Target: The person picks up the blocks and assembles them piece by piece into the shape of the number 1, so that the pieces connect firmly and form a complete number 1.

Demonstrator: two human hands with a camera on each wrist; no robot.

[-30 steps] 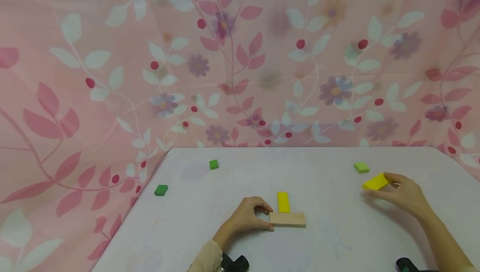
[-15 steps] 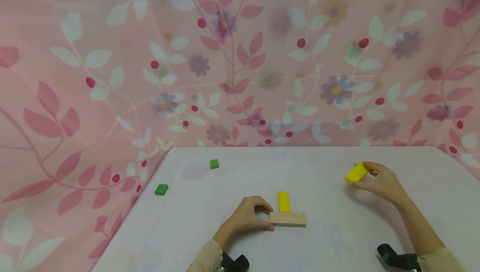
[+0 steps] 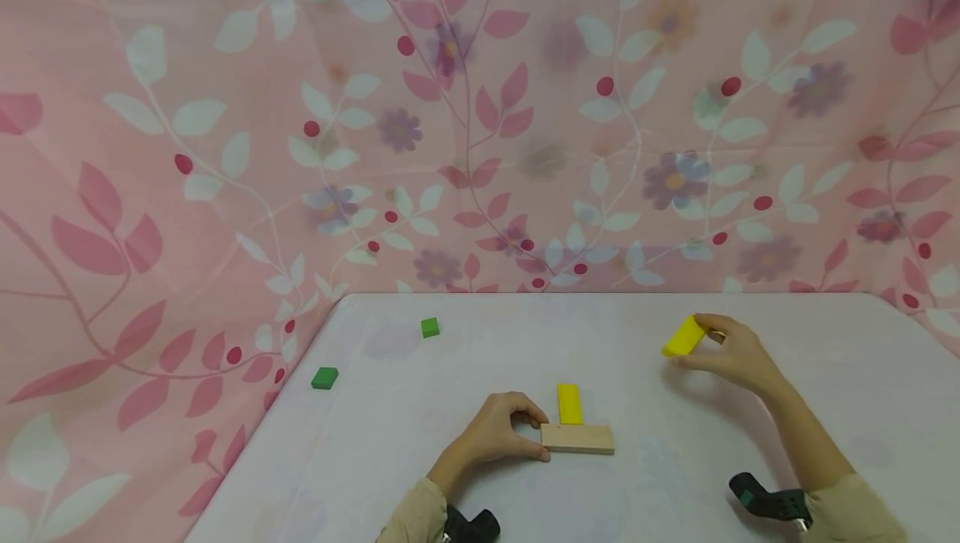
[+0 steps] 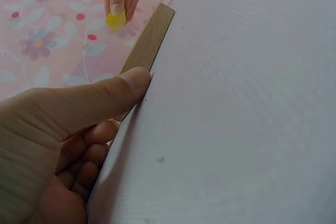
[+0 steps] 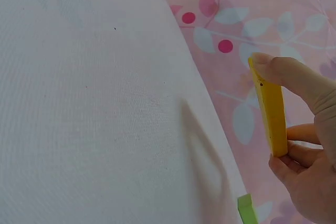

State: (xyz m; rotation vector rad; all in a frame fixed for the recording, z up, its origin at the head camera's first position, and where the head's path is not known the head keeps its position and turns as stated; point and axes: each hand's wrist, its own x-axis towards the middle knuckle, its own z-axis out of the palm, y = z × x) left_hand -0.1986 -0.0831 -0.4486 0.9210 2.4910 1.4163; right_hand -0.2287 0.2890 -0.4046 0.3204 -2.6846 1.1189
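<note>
My left hand [image 3: 498, 428] pinches the left end of a plain wooden block [image 3: 577, 439], thumb on the near side and fingers behind. In the left wrist view the thumb lies along the wooden block [image 4: 149, 40]. A flat yellow block [image 3: 570, 404] lies on the table, its near end against the wooden block's far side. Over the right part of the table, my right hand [image 3: 738, 356] holds a second yellow block [image 3: 684, 336] between thumb and fingers. The right wrist view shows this yellow block [image 5: 270, 108] gripped at its two ends, above its shadow.
On the white table [image 3: 450, 360], a dark green block [image 3: 325, 378] lies at the left edge and a small green block [image 3: 430, 327] farther back. A light green block [image 5: 247, 209] shows in the right wrist view. A pink floral cloth [image 3: 480, 151] hangs behind.
My right hand has carried the yellow block leftward and slightly toward the back, passing in front of the light green block. My left hand keeps its hold on the wooden block.
</note>
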